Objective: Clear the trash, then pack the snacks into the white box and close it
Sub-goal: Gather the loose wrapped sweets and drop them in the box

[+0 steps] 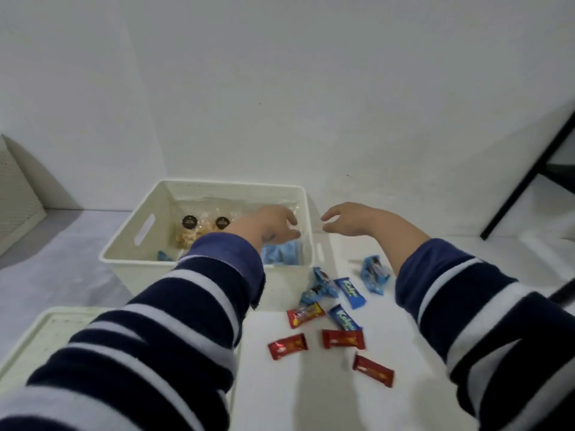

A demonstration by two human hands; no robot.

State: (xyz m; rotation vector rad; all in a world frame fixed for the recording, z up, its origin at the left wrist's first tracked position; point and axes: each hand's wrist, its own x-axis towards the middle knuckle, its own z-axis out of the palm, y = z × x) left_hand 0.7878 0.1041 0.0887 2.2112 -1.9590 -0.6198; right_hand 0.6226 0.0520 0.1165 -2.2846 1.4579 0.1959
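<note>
The white box (pixel 133 244) stands open at the back of the table, holding clear bags of cookies (pixel 193 231) and blue wrapped snacks (pixel 281 255). My left hand (pixel 264 225) hovers over the box's right side, fingers loosely curled and holding nothing. My right hand (pixel 351 220) hangs just right of the box rim, fingers relaxed and empty. On the white table (pixel 311 399) lie blue snack packs (pixel 375 273), blue bars (pixel 351 292) and several red bars (pixel 342 339). The box lid (pixel 46 334) lies at the front left, partly under my left sleeve.
A white wall rises right behind the box. A black slanted frame (pixel 529 181) stands at the far right. A perforated white panel (pixel 15 197) leans at the far left. Grey floor shows left of the table.
</note>
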